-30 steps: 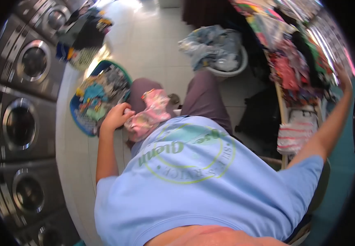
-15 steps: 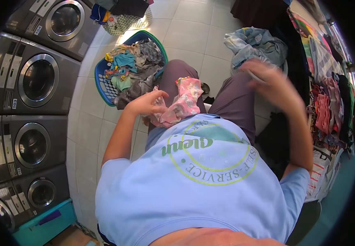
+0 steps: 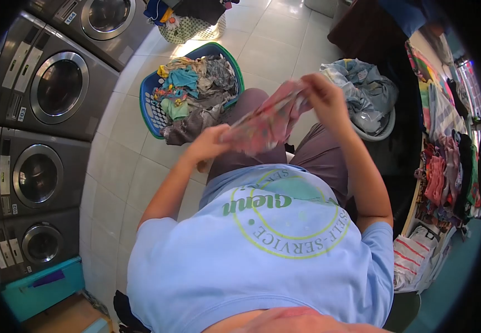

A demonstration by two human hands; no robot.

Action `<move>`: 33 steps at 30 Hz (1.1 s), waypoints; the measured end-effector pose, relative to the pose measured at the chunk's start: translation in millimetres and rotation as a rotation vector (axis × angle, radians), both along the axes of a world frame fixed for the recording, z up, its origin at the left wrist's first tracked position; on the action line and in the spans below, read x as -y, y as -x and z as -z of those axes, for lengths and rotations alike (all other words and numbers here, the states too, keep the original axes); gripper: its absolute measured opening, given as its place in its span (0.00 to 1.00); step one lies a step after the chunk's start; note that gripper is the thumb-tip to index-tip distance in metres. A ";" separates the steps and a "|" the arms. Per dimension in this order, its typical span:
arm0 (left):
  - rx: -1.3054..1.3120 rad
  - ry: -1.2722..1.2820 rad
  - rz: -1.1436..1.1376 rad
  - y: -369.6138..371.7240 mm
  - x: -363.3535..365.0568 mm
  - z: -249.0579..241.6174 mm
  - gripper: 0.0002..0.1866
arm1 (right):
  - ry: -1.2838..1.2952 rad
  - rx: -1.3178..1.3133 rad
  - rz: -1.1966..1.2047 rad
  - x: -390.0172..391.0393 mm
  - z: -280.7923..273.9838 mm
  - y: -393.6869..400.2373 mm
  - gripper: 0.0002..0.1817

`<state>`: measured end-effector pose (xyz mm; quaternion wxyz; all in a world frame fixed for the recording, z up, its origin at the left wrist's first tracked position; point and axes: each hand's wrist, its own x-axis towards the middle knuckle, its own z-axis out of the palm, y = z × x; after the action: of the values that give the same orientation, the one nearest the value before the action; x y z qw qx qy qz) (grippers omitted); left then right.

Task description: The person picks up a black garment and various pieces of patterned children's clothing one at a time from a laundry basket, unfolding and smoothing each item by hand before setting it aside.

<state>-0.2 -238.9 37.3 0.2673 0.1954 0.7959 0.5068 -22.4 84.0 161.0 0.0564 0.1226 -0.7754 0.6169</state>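
Observation:
A pink patterned piece of clothing (image 3: 271, 125) is stretched above my lap, slightly blurred by motion. My left hand (image 3: 211, 143) grips its lower left end, while my right hand (image 3: 325, 100) pinches its upper right end. Its exact kind cannot be made out. Beyond my left hand, a blue and green laundry basket (image 3: 153, 114) holds a heap of mixed clothes (image 3: 193, 89). On the other side, past my right hand, a pale round basket (image 3: 382, 133) contains grey-blue clothes (image 3: 365, 83).
Stacked front-loading machines (image 3: 60, 87) line the left side. A white lattice basket (image 3: 210, 33) with clothes stands at the back. Along the right, a shelf bears rows of folded clothes (image 3: 437, 172) and a white garment with red stripes (image 3: 412, 255). The tiled floor (image 3: 115, 161) lies between.
The pink garment has risen from my lap and is now spread between both hands. My right hand has come in from the right and taken hold of it.

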 end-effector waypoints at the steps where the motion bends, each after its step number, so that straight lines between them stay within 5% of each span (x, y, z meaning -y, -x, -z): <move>1: 0.060 -0.113 -0.079 4.9 -0.3 -19.6 0.16 | 0.007 -0.055 0.069 -9.4 -9.2 5.2 0.08; 5: -0.116 -0.072 -0.202 26.1 10.7 -69.9 0.09 | 0.244 -0.015 0.341 -36.6 -51.4 9.3 0.07; 8: 0.028 -0.599 -0.332 23.2 11.1 -96.7 0.09 | 0.114 -0.119 0.276 -57.7 -47.4 16.8 0.06; 9: 0.065 -0.610 -0.344 20.5 13.4 -108.1 0.11 | -0.030 -0.195 0.283 -58.0 -50.0 14.1 0.05; 13: 0.020 -0.990 -0.135 18.3 16.5 -132.3 0.19 | 0.095 -0.034 0.145 -52.0 -41.9 11.8 0.07; 16: 0.006 -1.098 -0.338 14.2 5.2 -151.1 0.21 | 0.128 0.057 0.070 -31.6 -36.7 4.6 0.07; 20: 0.082 -0.833 -0.661 55.1 7.6 -114.8 0.27 | -0.240 0.046 0.033 -28.3 22.9 25.3 0.10; 21: 0.152 -0.535 -0.643 72.9 23.9 -82.7 0.27 | -0.363 -0.016 0.155 -18.7 35.7 22.6 0.12; 23: -0.306 0.056 -0.355 68.3 11.6 -42.5 0.26 | -0.690 -0.248 0.290 8.0 63.5 5.1 0.20; 25: -0.359 0.315 0.059 42.0 -10.5 -45.8 0.32 | -0.706 -0.080 -0.070 35.0 73.5 -13.3 0.22; 27: 0.135 -0.055 0.321 26.8 -26.5 -28.5 0.41 | -0.490 -0.110 -0.704 49.7 133.5 -11.2 0.26; 28: -0.234 0.271 0.367 23.3 -30.1 -18.9 0.43 | -0.529 -0.327 -0.578 54.8 135.7 -28.5 0.26; 33: -0.317 0.348 -0.025 14.5 -51.5 1.6 0.25 | -0.772 -0.076 -0.418 58.7 144.1 -13.6 0.12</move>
<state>-14.7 -187.5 35.7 0.1626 0.2136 0.9057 0.3280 -8.8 25.4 16.8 -0.0910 0.3117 -0.9049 0.2752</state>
